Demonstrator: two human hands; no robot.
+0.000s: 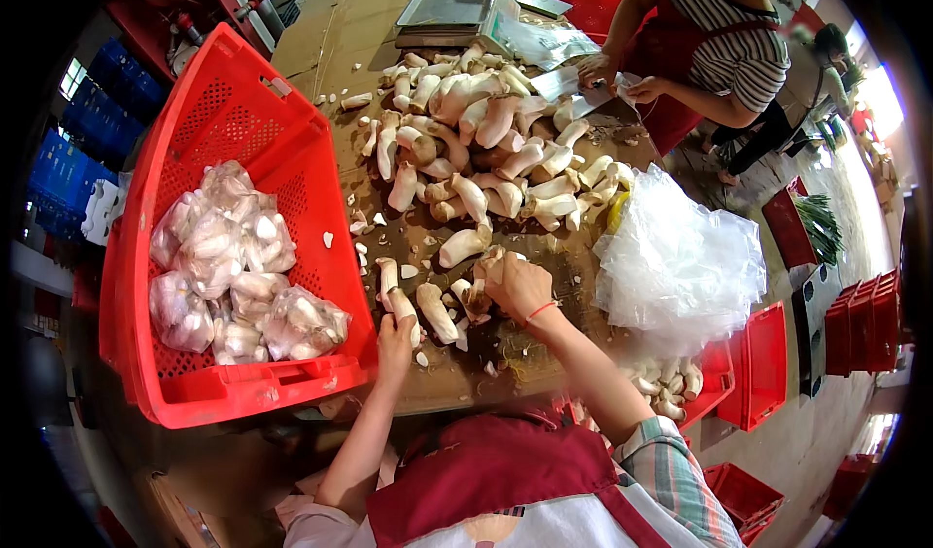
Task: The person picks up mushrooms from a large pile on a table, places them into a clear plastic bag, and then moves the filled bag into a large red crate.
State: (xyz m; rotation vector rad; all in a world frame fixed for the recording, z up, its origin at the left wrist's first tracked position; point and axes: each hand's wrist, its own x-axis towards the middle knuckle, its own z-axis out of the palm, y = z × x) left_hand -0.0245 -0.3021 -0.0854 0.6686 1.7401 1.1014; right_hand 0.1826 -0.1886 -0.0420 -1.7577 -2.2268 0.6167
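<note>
- The brown table (326, 23) stretched away in front of the person.
- At its near-left corner sat a red crate (233, 393) with filled clear bags (219, 247) inside.
- Heaped mushrooms (486, 135) spread from the table's middle toward the far edge.
- Toward the right edge lay a pile of empty clear bags (675, 256).
- The right hand (517, 286) was just beside some mushroom pieces (471, 295), fingers curled; I couldn't tell what they gripped.
- The left hand (394, 351), by the near edge, was clamped on one pale mushroom (404, 307).
</note>
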